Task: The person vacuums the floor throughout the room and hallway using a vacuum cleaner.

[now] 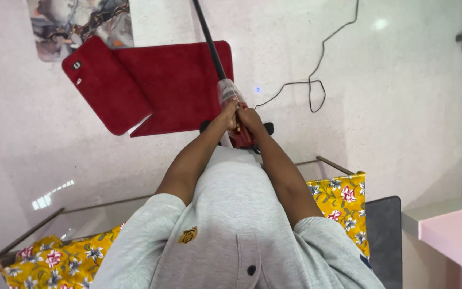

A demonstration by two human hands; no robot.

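Note:
I look straight down over my grey shirt at a red stick vacuum cleaner (240, 134) with a clear dust cup and a long black tube (209, 40) that runs up out of view. My left hand (230, 113) and my right hand (249, 119) are both closed around its handle, close together in front of my belly. The vacuum's black cord (312, 83) trails in loops across the pale floor to the right. Past my hands, a red mat (180, 85) lies under the tube, with a second red mat (102, 85) overlapping its left side.
A marbled mat (78, 24) lies at the top left. Behind me stands a glass-topped table (81, 217) with a metal frame and a yellow floral cloth (340, 200). A dark pad (383, 241) and a pink ledge (455, 235) are at the right.

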